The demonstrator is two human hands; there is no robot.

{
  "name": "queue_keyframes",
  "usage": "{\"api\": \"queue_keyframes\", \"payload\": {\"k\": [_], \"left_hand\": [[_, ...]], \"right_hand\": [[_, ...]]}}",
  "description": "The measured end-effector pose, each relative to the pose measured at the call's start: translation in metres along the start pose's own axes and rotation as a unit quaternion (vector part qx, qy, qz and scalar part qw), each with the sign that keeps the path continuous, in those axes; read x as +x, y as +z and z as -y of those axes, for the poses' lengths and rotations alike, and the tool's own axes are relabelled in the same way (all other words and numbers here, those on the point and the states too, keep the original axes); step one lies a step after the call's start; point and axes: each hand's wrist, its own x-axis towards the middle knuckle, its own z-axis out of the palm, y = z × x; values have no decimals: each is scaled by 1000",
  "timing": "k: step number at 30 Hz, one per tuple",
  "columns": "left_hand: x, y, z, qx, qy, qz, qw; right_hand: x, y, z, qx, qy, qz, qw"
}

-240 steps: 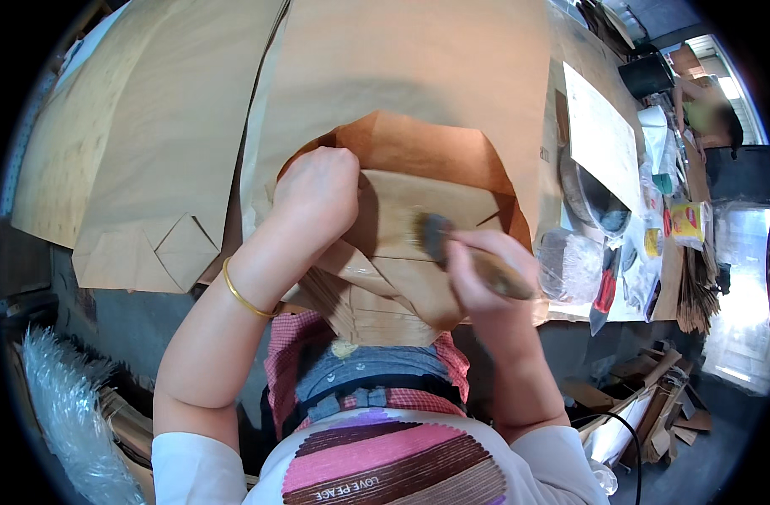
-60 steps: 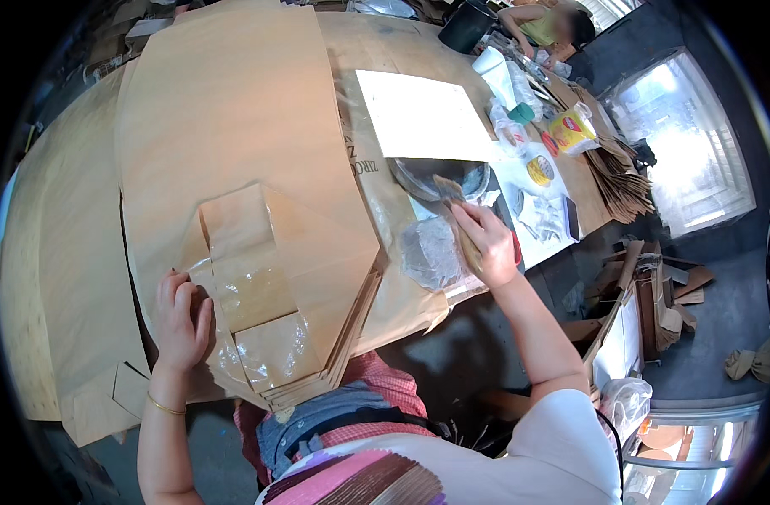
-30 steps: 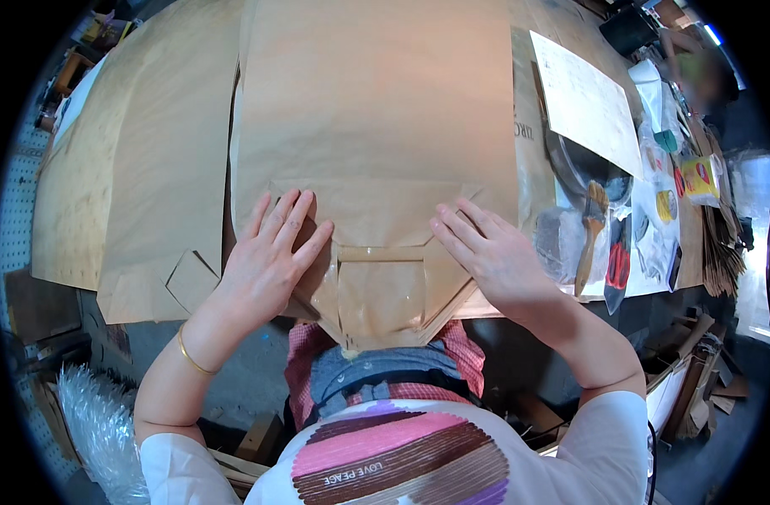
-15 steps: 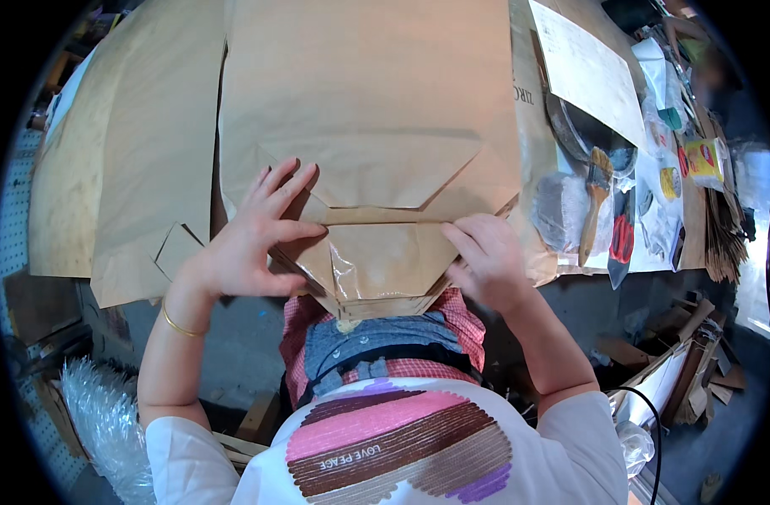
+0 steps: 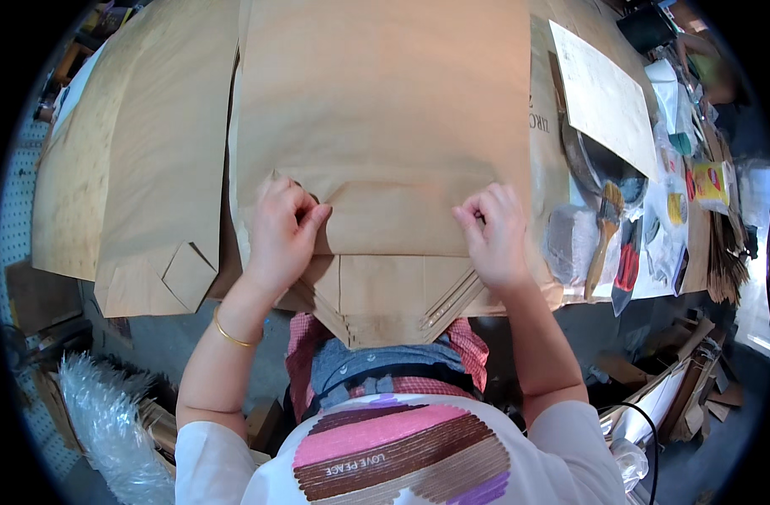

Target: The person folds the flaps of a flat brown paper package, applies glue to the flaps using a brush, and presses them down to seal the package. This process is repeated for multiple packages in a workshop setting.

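Observation:
Large brown kraft paper bags lie stacked flat in front of me. The top sheet shows plain paper ending in a straight lower edge. Below that edge, several folded bag bottoms with slanted corners overhang the table toward my lap, a glossy wet-looking strip along their right corner. My left hand is closed at the left side of the top bag, fingers curled, a small paper corner poking up beyond the knuckles. Opposite it, my right hand is closed in a pinch on the right side. My fingers hide exactly where the paper is gripped.
Another brown bag with a folded corner lies at the left. On the right are a paintbrush, a red-handled blade tool, a dark pan under a white board, and a yellow packet. Plastic strips hang lower left.
Both hands have moved away from me and their fingers have curled closed. The top bag's folded bottom flap, visible before, is now covered by smooth paper with a straight lower edge.

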Motion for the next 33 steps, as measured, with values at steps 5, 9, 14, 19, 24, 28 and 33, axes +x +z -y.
{"api": "queue_keyframes", "payload": {"k": [5, 9, 14, 19, 24, 28, 33], "left_hand": [[8, 4, -11, 153, -24, -24, 988], [31, 12, -22, 223, -146, 11, 964], [25, -10, -37, 231, -6, 14, 973], [-7, 10, -51, 219, 120, 183, 951], [-2, 0, -43, 267, 64, 177, 945], [-8, 23, -49, 200, 112, 174, 958], [-16, 4, -36, 211, 71, 177, 959]], "right_hand": [[5, -1, 3, -35, 19, 9, 999], [29, 2, 24, -130, 122, 32, 983], [5, -2, 18, 24, 116, -62, 991], [-1, 19, 81, -76, -117, 108, 984], [-15, 13, 62, -121, -19, 102, 987], [-13, 27, 75, -218, -57, 131, 965], [-5, 27, 66, -119, -56, 165, 977]]}}
